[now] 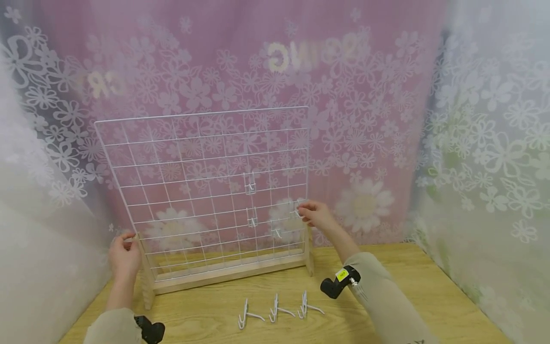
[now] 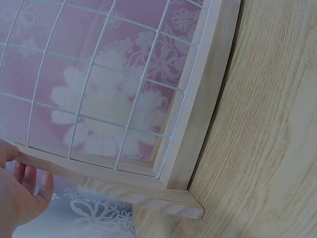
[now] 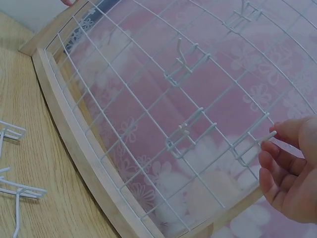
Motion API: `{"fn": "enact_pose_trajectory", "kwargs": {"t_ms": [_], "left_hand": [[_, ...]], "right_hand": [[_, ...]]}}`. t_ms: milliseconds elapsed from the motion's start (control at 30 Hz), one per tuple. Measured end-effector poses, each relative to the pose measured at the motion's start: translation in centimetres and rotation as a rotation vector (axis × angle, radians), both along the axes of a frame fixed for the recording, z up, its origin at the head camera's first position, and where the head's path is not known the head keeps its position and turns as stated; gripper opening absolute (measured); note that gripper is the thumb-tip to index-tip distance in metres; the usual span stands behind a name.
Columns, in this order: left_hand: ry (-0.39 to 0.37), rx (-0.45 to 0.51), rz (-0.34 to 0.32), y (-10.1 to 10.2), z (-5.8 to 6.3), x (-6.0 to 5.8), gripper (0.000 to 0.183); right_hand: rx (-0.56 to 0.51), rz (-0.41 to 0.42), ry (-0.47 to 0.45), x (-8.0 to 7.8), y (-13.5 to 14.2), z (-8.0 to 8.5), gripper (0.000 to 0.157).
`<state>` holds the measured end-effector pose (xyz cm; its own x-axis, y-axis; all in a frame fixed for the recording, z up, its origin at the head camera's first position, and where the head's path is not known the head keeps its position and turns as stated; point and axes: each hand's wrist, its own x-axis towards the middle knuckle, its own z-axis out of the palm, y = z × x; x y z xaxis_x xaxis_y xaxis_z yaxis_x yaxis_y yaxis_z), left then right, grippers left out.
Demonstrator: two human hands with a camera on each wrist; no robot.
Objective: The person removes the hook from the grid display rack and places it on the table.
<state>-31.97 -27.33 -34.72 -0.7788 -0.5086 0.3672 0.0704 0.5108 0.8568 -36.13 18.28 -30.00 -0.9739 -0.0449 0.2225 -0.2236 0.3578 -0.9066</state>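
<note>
Beige sleeve [image 1: 391,306] at five o'clock; right hand [image 1: 319,216] pinches a hook [image 3: 260,139] at the grid's [image 1: 202,114] three, left hand [image 1: 124,254] grips the wooden post [image 1: 147,282] at eight, likely steadying it

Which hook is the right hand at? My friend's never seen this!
Find the white wire grid standing in a wooden base. In the head view, look beside its right edge, below halfway, for a white hook. It's the only one with the right hand at it; the grid's other three hooks hang untouched.

The bench [image 1: 206,317] has a wood grain. A wooden stand [image 1: 232,275] rests on it; three white wire hooks [image 1: 276,309] lie in front.
</note>
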Motion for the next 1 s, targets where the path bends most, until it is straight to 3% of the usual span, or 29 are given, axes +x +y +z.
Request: {"fn": "enact_pose_trajectory", "kwargs": {"t_ms": [367,1000], "left_hand": [[0.003,-0.023,0.019,0.0,0.0,0.0,0.030],[0.015,-0.050,0.038,0.2,0.1,0.1,0.028]], "right_hand": [[-0.019,0.001,-0.066,-0.6,-1.2,-0.6,0.027],[-0.160,-0.110,-0.078,-0.5,-0.8,-0.7,0.022]]}}
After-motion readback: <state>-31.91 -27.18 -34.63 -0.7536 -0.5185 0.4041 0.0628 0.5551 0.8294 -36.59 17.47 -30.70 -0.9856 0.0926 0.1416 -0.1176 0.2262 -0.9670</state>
